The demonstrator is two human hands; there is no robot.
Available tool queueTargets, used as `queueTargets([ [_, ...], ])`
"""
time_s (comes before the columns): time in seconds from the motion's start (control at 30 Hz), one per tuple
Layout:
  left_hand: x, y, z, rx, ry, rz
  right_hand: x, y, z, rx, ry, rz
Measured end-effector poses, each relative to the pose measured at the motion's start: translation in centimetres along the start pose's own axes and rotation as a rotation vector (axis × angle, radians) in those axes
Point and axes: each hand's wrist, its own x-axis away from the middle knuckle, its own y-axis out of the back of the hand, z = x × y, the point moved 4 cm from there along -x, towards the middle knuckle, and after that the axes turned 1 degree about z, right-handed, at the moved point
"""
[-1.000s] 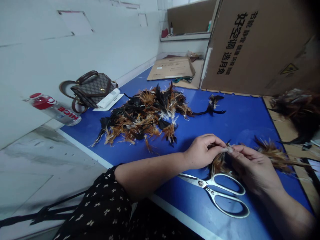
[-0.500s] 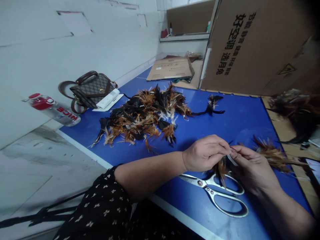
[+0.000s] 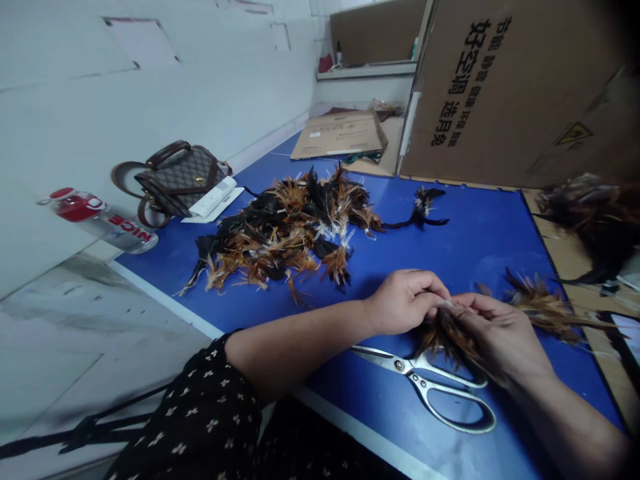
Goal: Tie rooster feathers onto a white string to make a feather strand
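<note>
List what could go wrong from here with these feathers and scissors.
The feather bunch hangs right by the scissors and might snag on a handle. The left hand and right hand grip it with fingertips, so it may slip. The bottle near the edge of the table could fall if bumped.

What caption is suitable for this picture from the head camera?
Left hand and right hand pinch brown feathers over a blue table, near metal scissors.

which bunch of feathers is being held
The small brown and black bunch, by the scissors, between left hand and right hand; the others lie loose.
</note>
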Motion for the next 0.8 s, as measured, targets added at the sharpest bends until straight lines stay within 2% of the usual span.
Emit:
queueTargets([
  [0.13,0.1,0.3,-0.9,-0.156,-0.067,0.017,-0.1,0.5,-0.4,0.041,-0.040,0.019],
  [0.2,0.1,0.3,-0.7,-0.163,-0.033,0.020,-0.1,0.6,-0.4,0.059,-0.055,0.038],
  [0.27,-0.1,0.2,0.1,-0.092,0.064,0.015,-0.2,0.8,-0.2,0.098,-0.063,0.060],
  [0.37,-0.3,0.0,1.3,0.114,0.210,0.004,-0.5,1.2,0.6,0.214,0.020,0.116],
  [0.47,-0.4,-0.3,1.7,0.235,0.278,-0.007,-0.7,2.2,1.3,0.290,0.111,0.194],
  [0.57,-0.3,-0.4,1.7,0.260,0.319,-0.017,-0.8,3.6,1.7,0.304,0.129,0.209],
  [0.63,-0.2,-0.6,1.5,0.257,0.336,0.022,-0.7,4.1,2.1,0.313,0.170,0.195],
  [0.8,0.2,-1.5,1.4,0.190,0.424,0.134,0.3,3.1,3.8,0.365,0.290,0.200],
])
